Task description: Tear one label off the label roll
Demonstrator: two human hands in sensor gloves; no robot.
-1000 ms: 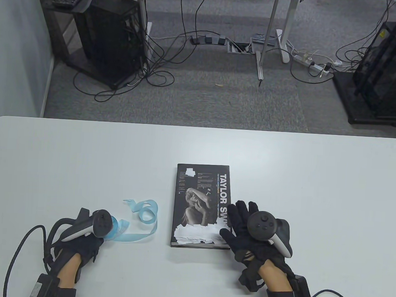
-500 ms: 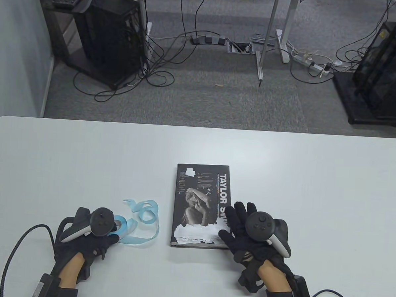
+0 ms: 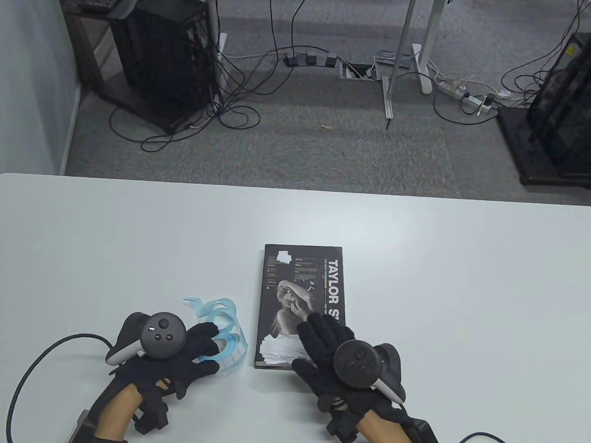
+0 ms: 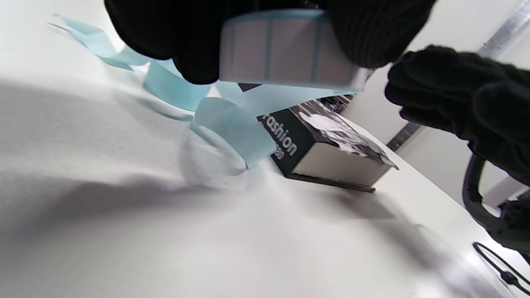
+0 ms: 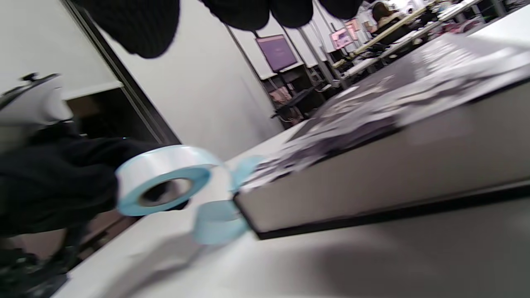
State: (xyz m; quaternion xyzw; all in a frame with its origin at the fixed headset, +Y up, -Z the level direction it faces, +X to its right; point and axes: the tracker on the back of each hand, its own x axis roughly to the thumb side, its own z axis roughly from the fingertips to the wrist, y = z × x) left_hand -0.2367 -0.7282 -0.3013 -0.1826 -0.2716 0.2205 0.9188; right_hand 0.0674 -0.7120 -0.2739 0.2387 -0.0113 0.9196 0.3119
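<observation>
My left hand (image 3: 190,349) grips the label roll (image 3: 232,349), a small roll of white labels on pale blue backing, and holds it just above the table near the book. The roll shows close up in the left wrist view (image 4: 290,54) and in the right wrist view (image 5: 165,180). A loose curl of empty blue backing strip (image 3: 216,309) trails from the roll onto the table. My right hand (image 3: 318,346) is open and empty, its fingers spread over the near end of the book (image 3: 302,281). It is apart from the roll.
The black book lies in the middle of the white table (image 3: 421,267), with several white labels (image 3: 281,349) stuck on its near end. Glove cables (image 3: 51,357) run off the table's front edge. Desks, cables and computer cases stand on the floor beyond.
My left hand has turned and moved right with the roll, lifting it towards the book. My right hand has moved left and nearer, over the book's near end.
</observation>
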